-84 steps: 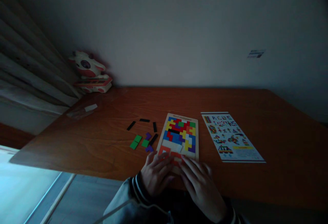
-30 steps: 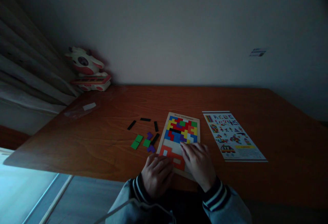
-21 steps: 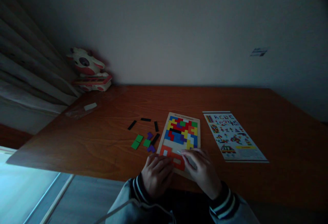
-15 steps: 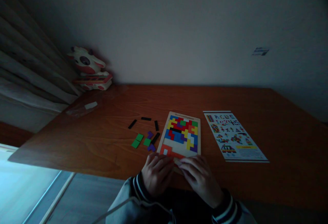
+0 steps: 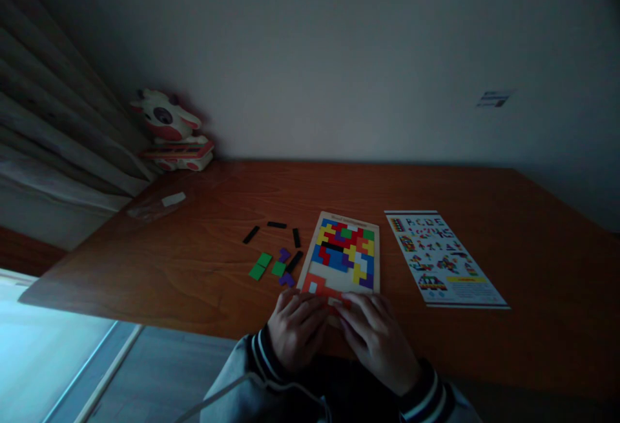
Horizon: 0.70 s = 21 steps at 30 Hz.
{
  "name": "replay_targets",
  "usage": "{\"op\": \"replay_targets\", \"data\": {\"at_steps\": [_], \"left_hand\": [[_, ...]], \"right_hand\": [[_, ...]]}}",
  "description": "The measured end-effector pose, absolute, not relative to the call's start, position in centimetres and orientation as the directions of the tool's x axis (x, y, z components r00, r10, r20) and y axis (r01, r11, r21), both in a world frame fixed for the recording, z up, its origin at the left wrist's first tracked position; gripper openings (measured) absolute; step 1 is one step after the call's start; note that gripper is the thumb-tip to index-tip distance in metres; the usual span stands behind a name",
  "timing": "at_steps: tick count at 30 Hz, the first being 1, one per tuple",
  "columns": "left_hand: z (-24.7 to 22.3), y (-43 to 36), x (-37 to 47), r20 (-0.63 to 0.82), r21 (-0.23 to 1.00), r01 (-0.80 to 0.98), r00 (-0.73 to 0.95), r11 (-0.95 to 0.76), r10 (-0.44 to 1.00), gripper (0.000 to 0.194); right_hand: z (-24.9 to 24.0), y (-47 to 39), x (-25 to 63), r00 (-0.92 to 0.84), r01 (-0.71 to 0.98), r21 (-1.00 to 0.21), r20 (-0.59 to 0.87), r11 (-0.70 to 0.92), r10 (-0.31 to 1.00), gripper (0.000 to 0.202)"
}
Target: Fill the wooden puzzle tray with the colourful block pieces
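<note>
A wooden puzzle board (image 5: pixel 375 236) lies on the table, its upper part filled with coloured block pieces. Orange pieces (image 5: pixel 316 280) lie along its near left part, around a small pale gap; a bare strip crosses the board above them. My left hand (image 5: pixel 296 327) rests at the near left corner, fingers bent and pressed together; what is under them is hidden. My right hand (image 5: pixel 378 338) bends over the near edge, fingertips closed at an orange puzzle piece (image 5: pixel 334 293), partly covered by the fingers.
Left of the board lie several black strips (image 5: pixel 276 225), green squares (image 5: pixel 256 272) and purple pieces (image 5: pixel 287 279). A printed pattern sheet (image 5: pixel 465 290) lies to the right. At the back left stand a cow toy (image 5: pixel 169 129) and a clear plastic bag (image 5: pixel 150 207). A cable (image 5: pixel 232 381) crosses my sleeve.
The pale-edged piece tilted at my right fingertips now appears lower, with orange showing there. My right fingers have shifted slightly over the board. My left hand has barely moved.
</note>
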State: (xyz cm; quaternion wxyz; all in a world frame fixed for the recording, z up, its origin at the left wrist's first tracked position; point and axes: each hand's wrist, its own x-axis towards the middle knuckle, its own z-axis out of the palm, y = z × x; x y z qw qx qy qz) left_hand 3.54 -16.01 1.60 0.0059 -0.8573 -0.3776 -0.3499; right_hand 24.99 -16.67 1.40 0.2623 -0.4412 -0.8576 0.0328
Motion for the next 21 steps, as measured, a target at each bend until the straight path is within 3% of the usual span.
{"op": "replay_targets", "data": {"at_steps": [10,15,21], "left_hand": [[1.33,-15.96,3.51,0.571,0.25,0.672,0.479,-0.698,0.666,0.026],[1.21,-15.93,3.4,0.558,0.219,0.684,0.498,-0.696,0.664,0.03],[1.28,-16.04,3.35,0.553,0.218,0.684,0.501,-0.696,0.665,0.025]], "right_hand": [[1.23,-16.57,24.98,-0.459,0.761,-0.26,0.432,0.595,0.776,0.039],[1.28,-16.56,24.9,-0.438,0.761,-0.289,0.432,0.581,0.788,0.035],[0.99,-16.47,25.04,-0.357,0.734,-0.349,0.531,0.582,0.769,0.041]]}}
